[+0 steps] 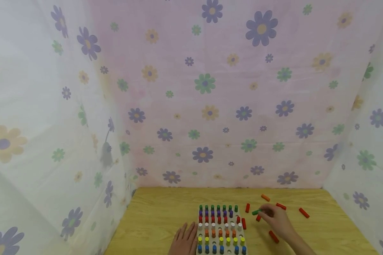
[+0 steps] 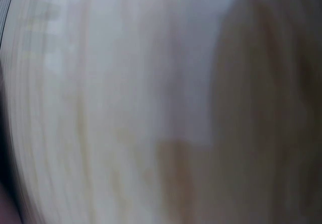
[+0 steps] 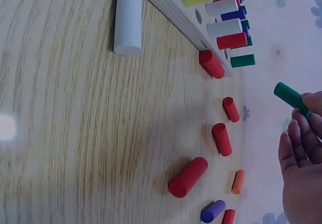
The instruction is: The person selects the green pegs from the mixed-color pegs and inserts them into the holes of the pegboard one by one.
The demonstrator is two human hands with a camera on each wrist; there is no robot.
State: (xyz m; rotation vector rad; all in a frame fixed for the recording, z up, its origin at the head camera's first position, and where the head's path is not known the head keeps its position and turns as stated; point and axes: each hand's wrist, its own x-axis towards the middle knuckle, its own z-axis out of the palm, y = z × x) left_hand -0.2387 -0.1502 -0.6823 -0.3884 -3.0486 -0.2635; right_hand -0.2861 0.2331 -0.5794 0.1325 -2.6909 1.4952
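Note:
A green peg (image 1: 256, 212) is pinched between the thumb and fingers of my right hand (image 1: 277, 220), held off the table to the right of the pegboard (image 3: 173, 15). In the right wrist view the same green peg (image 3: 288, 95) juts from the fingertips, free of the board. My left hand (image 1: 183, 242) lies flat along the board's left side, fingers stretched out; whether it touches the edge I cannot tell. The board carries rows of green, purple, red, white, orange, yellow and blue pegs, with some holes bare. The left wrist view is too blurred to read.
Several loose red pegs (image 1: 304, 212) are scattered on the wooden table (image 1: 159, 212) right of the board, one red peg (image 3: 212, 64) close against its edge. An orange peg (image 1: 265, 197), a white peg (image 3: 128, 20) and a purple peg (image 3: 213, 211) also lie there. Flowered sheets (image 1: 178, 106) enclose the table.

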